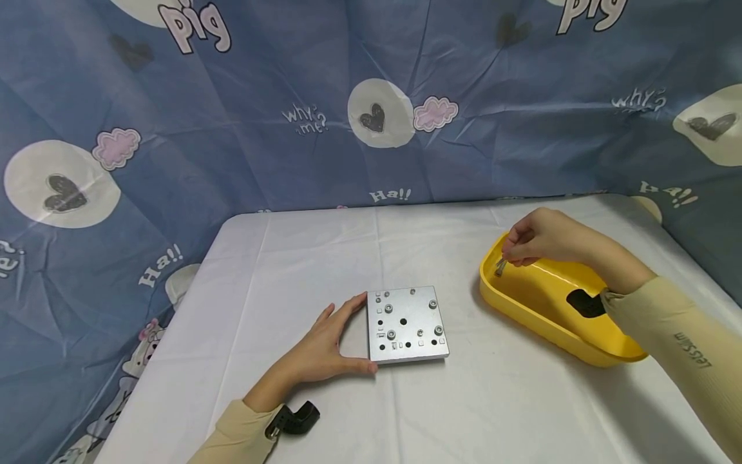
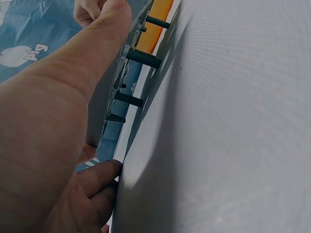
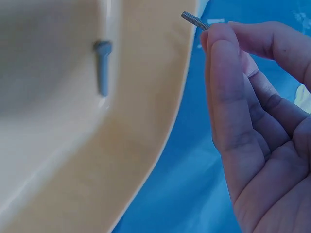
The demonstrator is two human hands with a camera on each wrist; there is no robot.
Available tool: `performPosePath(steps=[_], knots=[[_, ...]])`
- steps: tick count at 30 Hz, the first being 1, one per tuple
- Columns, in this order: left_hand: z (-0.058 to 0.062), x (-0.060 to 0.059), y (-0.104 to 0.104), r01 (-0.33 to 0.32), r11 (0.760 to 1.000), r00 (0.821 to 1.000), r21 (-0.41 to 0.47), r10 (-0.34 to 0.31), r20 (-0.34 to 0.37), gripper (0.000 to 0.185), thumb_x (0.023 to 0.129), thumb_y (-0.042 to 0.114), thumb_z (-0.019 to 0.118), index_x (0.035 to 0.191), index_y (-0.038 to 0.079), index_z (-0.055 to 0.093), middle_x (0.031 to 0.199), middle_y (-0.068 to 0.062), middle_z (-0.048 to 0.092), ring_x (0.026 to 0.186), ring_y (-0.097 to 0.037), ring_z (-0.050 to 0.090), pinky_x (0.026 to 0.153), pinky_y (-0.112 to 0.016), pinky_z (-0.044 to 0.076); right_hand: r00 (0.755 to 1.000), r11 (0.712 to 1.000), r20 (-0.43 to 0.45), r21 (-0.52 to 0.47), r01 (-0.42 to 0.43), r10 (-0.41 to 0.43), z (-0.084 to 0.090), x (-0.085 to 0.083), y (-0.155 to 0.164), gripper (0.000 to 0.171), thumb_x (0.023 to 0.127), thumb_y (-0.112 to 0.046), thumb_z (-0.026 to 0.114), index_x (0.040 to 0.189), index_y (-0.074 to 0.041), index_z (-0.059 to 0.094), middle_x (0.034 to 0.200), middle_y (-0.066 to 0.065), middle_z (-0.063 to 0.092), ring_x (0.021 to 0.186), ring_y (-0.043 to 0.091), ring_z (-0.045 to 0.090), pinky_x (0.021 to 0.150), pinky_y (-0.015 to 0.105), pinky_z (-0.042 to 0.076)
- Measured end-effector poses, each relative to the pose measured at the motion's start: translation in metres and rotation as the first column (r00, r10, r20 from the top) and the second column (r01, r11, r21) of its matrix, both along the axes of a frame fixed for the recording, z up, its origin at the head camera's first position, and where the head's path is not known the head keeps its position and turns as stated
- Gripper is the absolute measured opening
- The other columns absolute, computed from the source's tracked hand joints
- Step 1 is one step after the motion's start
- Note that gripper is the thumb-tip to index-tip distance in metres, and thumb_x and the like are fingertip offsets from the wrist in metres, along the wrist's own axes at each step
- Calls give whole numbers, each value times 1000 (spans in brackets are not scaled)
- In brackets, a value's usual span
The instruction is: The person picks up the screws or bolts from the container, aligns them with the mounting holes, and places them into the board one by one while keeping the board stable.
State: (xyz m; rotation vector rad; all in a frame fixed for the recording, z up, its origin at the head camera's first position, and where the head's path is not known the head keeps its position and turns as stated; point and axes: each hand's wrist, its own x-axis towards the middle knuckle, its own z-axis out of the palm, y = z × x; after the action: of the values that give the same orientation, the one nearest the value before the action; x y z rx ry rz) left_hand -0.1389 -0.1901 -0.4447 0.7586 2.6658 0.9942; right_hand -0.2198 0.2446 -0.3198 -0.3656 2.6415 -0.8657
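A square silver metal plate (image 1: 404, 316) with holes and several socket-head screws (image 1: 389, 309) lies on the white-covered table. My left hand (image 1: 324, 345) holds it at its left side, thumb by the near corner and fingers by the far one. In the left wrist view, threaded screw shanks (image 2: 144, 58) stick out of the plate's underside. Over the yellow tray (image 1: 539, 322), my right hand (image 1: 539, 238) pinches a small screw (image 3: 194, 20) between thumb and fingertips, its threaded end showing. Another screw (image 3: 103, 68) lies inside the tray near the wall.
The tray stands at the right of the white tablecloth (image 1: 301, 270). A blue printed curtain (image 1: 278, 161) hangs behind the table. Black wrist devices (image 1: 294, 417) sit at both sleeves.
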Motion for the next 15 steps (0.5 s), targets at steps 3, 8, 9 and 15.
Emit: performPosePath(steps=[3,8,9,15], knots=[[1,0,-1,-3,1000,1000,3,3,3,130,72,55,97,172,19,23,176,-4,35,165,-27,31,140,-55,4,1000,1000,1,-17,-19,19,3,0,-11,18,98,-16,78,101,2,78,87,3,81,78,13,74,72,25,66],[1,0,-1,-3,1000,1000,4,3,9,130,72,55,97,172,19,24,176,-3,35,165,-27,31,140,-55,3,999,997,6,-51,-54,54,5,3,-32,16,98,-13,77,101,2,78,87,6,80,77,14,74,73,24,67],[1,0,-1,-1,1000,1000,5,1,10,130,72,55,97,172,20,24,176,-3,35,165,-27,31,140,-55,3,998,997,4,-54,-61,61,6,4,-36,15,98,-13,77,101,1,78,86,6,80,76,14,73,72,25,67],[2,-2,-2,2,1000,1000,4,-2,4,130,72,57,97,172,20,23,176,-3,35,165,-27,32,140,-56,3,993,993,-22,-30,-118,118,7,8,-67,11,97,-16,78,98,-6,80,81,1,79,72,15,71,58,26,60]])
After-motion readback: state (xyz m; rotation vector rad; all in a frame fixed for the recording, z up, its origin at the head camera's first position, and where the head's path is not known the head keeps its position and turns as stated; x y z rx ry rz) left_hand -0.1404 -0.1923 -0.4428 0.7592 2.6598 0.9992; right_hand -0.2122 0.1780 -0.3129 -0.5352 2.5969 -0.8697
